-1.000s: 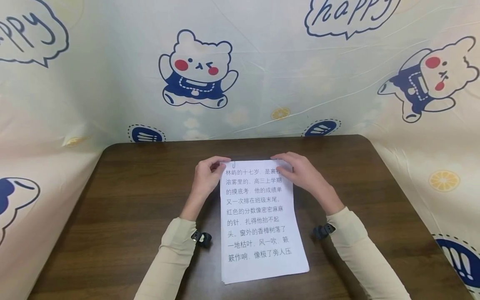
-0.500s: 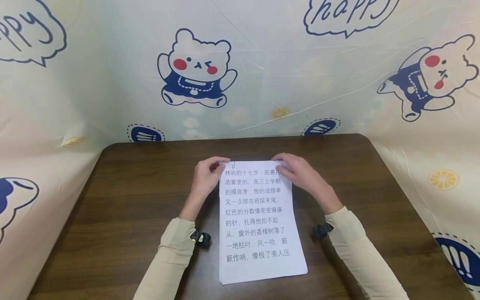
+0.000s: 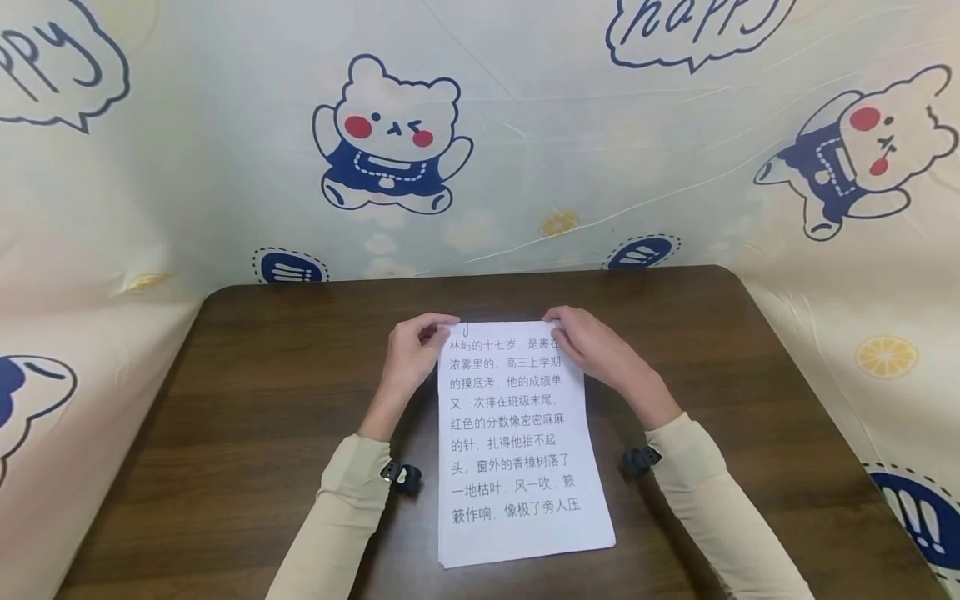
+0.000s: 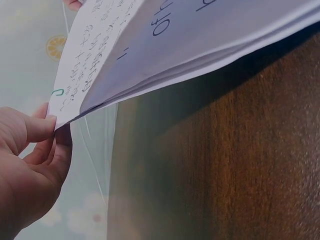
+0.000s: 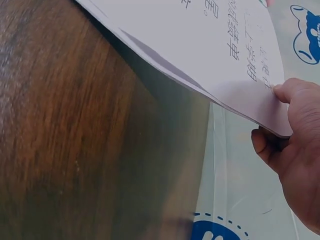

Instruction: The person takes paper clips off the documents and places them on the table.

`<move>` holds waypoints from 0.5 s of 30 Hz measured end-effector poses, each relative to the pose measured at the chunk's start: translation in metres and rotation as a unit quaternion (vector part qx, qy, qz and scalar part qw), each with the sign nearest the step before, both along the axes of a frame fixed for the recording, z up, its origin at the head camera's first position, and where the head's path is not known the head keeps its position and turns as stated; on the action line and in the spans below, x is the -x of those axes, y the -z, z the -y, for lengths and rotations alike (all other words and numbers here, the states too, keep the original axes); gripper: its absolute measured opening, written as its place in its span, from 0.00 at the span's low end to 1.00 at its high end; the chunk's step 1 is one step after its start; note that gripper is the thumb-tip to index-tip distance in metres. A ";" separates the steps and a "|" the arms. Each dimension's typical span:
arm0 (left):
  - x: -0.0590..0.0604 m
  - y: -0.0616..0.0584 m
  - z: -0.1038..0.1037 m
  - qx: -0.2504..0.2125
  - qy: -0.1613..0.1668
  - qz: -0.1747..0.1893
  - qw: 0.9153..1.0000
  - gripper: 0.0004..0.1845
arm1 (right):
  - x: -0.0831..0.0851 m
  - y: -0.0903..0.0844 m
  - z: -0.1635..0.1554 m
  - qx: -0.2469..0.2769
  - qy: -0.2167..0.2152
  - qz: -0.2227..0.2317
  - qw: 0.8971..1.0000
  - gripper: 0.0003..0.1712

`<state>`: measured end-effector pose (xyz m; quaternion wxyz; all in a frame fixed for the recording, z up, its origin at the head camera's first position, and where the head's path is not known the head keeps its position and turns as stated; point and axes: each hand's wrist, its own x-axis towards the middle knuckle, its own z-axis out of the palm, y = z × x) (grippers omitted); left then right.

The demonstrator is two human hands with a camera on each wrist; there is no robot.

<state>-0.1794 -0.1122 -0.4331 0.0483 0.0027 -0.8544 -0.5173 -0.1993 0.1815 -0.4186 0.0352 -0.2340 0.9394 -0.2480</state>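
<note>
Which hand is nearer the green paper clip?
The left hand, pinching the paper stack at the far-left corner beside the green clip; the right hand holds the opposite corner.

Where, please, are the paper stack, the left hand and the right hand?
paper stack [image 3: 517, 450], head view, middle of the printed top sheet.
left hand [image 3: 408, 358], head view, back of the hand.
right hand [image 3: 600, 350], head view, back of the hand.

— What sort of place is this?

— A makeshift recording corner, probably in a home. A small dark wooden table [image 3: 285, 375] stands against a cloth backdrop [image 3: 225, 167] that wraps round on three sides.

— What is on the cloth?

— Cartoon bears [image 3: 392, 137], "happy" speech bubbles [image 3: 697, 29] and lemon slices [image 3: 887, 357], like a child's bedsheet hung up. Creases run across it.

— Anything else?

— Only printed sheets [image 3: 517, 442] of Chinese text on the table.
</note>
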 end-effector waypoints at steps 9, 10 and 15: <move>0.000 0.001 0.000 -0.001 -0.001 -0.008 1.000 0.11 | -0.001 0.004 0.001 0.012 0.007 -0.011 1.000 0.19; 0.000 0.001 0.000 0.000 -0.001 -0.008 1.000 0.11 | -0.001 0.005 0.001 0.014 0.009 -0.012 1.000 0.19; -0.001 0.001 -0.002 0.003 -0.003 -0.002 1.000 0.11 | -0.002 0.007 0.002 0.030 0.028 -0.009 0.999 0.19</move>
